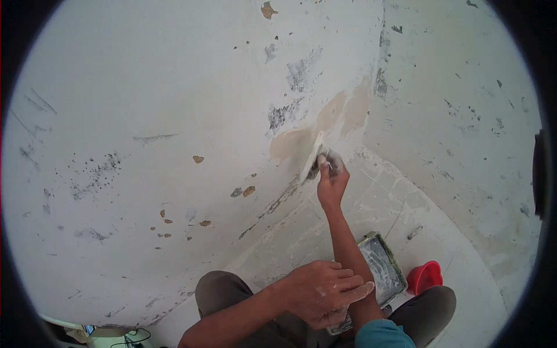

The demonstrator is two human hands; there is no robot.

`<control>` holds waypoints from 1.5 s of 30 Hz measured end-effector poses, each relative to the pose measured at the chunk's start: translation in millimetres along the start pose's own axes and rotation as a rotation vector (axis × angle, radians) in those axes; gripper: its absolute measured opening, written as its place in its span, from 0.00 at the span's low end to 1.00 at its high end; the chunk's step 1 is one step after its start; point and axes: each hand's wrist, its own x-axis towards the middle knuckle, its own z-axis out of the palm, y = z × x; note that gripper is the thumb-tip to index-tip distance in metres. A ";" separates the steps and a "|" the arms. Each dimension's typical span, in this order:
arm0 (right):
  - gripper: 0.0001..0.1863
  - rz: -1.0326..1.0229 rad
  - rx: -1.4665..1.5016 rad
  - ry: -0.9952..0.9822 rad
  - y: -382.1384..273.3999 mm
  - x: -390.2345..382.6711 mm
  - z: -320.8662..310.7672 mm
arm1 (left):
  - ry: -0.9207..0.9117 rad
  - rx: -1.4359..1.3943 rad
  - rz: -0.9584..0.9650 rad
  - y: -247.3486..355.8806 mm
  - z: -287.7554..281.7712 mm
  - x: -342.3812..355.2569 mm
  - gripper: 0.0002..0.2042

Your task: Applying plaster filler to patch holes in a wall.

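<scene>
My right hand (pixel 332 177) grips a flat trowel (pixel 314 155), its pale blade against the left wall (pixel 145 98) near the corner, over a patch of beige filler (pixel 286 143). My left hand (pixel 328 293) is loosely bent with fingers apart, above or against my right forearm, with nothing visible in it. A rectangular tray (pixel 392 264) smeared with white material lies on the floor between my knees, partly hidden by my left hand and right arm. Several flaked spots and dark scuffs mark the wall.
A red plastic container (pixel 426 278) sits right of the tray. A small cylindrical object (pixel 414 232) lies on the tiled floor (pixel 365 197). The right wall (pixel 452 104) meets the left one at the corner. Cables and other items (pixel 130 339) show at the lower left.
</scene>
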 end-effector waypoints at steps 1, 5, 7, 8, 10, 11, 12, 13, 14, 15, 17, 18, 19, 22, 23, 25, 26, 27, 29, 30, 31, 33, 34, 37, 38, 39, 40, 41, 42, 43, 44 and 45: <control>0.12 0.037 0.056 0.081 -11.8 11.6 4.3 | -0.001 0.004 -0.002 -1.2 0.8 -0.2 0.34; 0.14 0.007 0.011 0.090 -17.9 40.7 13.3 | 0.003 0.017 -0.021 -1.2 1.8 -2.0 0.35; 0.14 0.069 0.046 0.081 -18.8 45.5 17.0 | 0.012 0.016 -0.021 0.3 2.1 -3.5 0.34; 0.14 0.070 0.049 0.079 -20.2 44.5 18.6 | 0.023 0.011 -0.019 0.5 2.2 -4.4 0.34; 0.14 0.065 0.029 0.061 -24.9 41.3 19.8 | 0.012 0.007 -0.019 1.8 -0.2 -5.2 0.34; 0.14 0.065 0.029 0.061 -27.7 38.1 22.4 | 0.001 0.001 -0.016 2.5 -1.1 -5.5 0.34; 0.14 0.032 0.060 0.056 -30.1 33.5 26.5 | 0.001 -0.001 -0.014 2.7 -1.2 -5.8 0.34; 0.14 -0.001 0.094 0.049 -32.4 29.1 32.0 | 0.000 0.004 -0.021 2.8 -1.3 -5.9 0.34; 0.13 0.005 0.083 0.046 -34.8 24.8 36.8 | -0.002 0.008 -0.026 2.8 -1.1 -5.6 0.34; 0.13 0.003 0.083 0.049 -36.9 19.0 41.9 | -0.004 0.007 -0.023 2.6 -0.2 -5.3 0.34; 0.11 -0.002 0.107 0.009 -41.5 5.5 47.8 | 0.031 -0.018 -0.006 0.9 3.6 -3.5 0.34; 0.11 -0.002 0.102 0.015 -43.5 -2.2 49.7 | 0.028 -0.023 -0.001 0.2 3.8 -2.4 0.34; 0.11 -0.083 0.001 -0.057 -48.3 -10.5 54.5 | 0.028 -0.013 -0.004 1.3 1.2 -1.8 0.33; 0.11 -0.156 0.009 -0.202 -63.4 -41.9 56.3 | 0.057 -0.007 0.012 -3.1 4.7 1.9 0.32; 0.11 -0.152 0.133 -0.282 -65.5 -49.8 55.2 | 0.087 0.001 0.023 -5.6 6.1 3.0 0.32; 0.11 -0.210 0.060 -0.175 -50.5 -52.6 30.9 | 0.076 -0.020 0.047 -8.8 10.4 9.4 0.32; 0.11 -0.259 0.020 -0.080 -35.0 -53.7 21.8 | 0.059 -0.021 0.041 -10.2 11.3 7.7 0.32; 0.12 -0.206 -0.067 -0.014 -11.9 -47.4 0.2 | 0.060 -0.034 0.052 -10.5 13.6 11.6 0.32; 0.13 -0.189 -0.230 0.067 29.1 -29.5 -35.7 | 0.046 -0.016 0.035 -10.0 13.3 16.0 0.33; 0.14 -0.228 -0.335 0.084 40.9 -16.5 -55.2 | 0.050 -0.034 0.050 -14.8 16.4 18.5 0.33; 0.14 -0.217 -0.315 0.083 46.3 -8.7 -48.5 | 0.026 -0.032 0.008 -16.6 13.1 13.2 0.33; 0.15 -0.245 -0.355 0.077 48.5 15.3 -50.2 | 0.008 -0.048 -0.010 -19.9 13.2 13.2 0.34; 0.15 -0.240 -0.350 0.078 50.0 26.2 -44.5 | 0.028 -0.043 -0.007 -22.9 15.1 11.7 0.34; 0.16 -0.320 -0.326 0.056 46.2 50.7 -30.8 | 0.000 -0.040 -0.022 -24.5 13.8 12.0 0.34; 0.17 -0.338 -0.346 0.053 45.4 54.2 -26.1 | -0.045 -0.041 -0.046 -23.7 12.3 12.4 0.34; 0.18 -0.356 -0.367 0.050 43.9 56.0 -23.2 | -0.047 -0.041 -0.047 -23.2 11.2 13.7 0.34; 0.18 -0.354 -0.365 0.049 44.6 53.9 -22.0 | -0.043 -0.040 -0.049 -22.2 10.6 14.3 0.35; 0.20 -0.325 -0.362 0.023 44.9 49.8 -22.2 | -0.039 -0.040 -0.050 -21.9 10.5 14.6 0.35; 0.22 -0.297 -0.361 -0.004 44.9 44.4 -23.2 | -0.039 -0.042 -0.049 -22.6 11.2 13.8 0.35; 0.22 -0.295 -0.358 -0.006 44.0 31.5 -18.5 | -0.022 -0.058 -0.043 -23.8 11.7 10.5 0.35; 0.20 -0.323 -0.354 -0.074 40.9 15.0 -14.1 | -0.011 -0.071 -0.035 -25.7 12.5 10.7 0.35; 0.19 -0.351 -0.348 -0.142 37.7 1.2 -11.5 | -0.015 -0.069 -0.038 -27.2 13.4 11.1 0.35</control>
